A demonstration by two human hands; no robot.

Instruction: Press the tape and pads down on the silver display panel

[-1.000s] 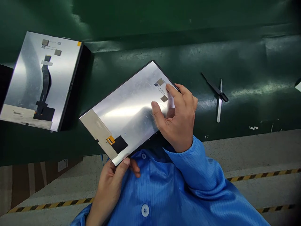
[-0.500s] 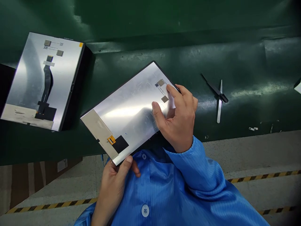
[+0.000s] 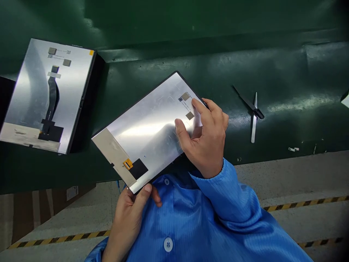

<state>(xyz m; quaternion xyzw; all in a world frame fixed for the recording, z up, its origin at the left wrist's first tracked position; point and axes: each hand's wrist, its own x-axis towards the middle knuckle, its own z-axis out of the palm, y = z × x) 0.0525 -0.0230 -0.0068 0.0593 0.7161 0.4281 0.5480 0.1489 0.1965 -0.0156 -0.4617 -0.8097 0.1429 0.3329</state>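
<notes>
A display panel [image 3: 152, 127] lies tilted across my two hands, its silvery metal back facing up. At its near corner my left hand [image 3: 133, 209] grips it, thumb on top and fingers partly hidden beneath. My right hand [image 3: 205, 136] is round the far right end, thumb and index finger resting on the metal back, other fingers at the edge. Close to that index finger are two grey square pads [image 3: 185, 96] and small printed codes. The panel's lower left end carries a beige strip [image 3: 110, 147], an orange connector [image 3: 128, 163] and a black square patch [image 3: 139, 169].
Left on the green mat [image 3: 163, 47] sits a thick block topped by another silver-backed panel [image 3: 73, 94] with a black flex cable [image 3: 52, 96]. To the right, tweezers [image 3: 253, 127] lie crossed with a black-handled blade-like tool [image 3: 245, 101]. Small white scraps [image 3: 293, 149] lie near the mat's edge.
Both hands keep the same hold on the panel. The panel and the left block appear shifted slightly left in view; little else differs.
</notes>
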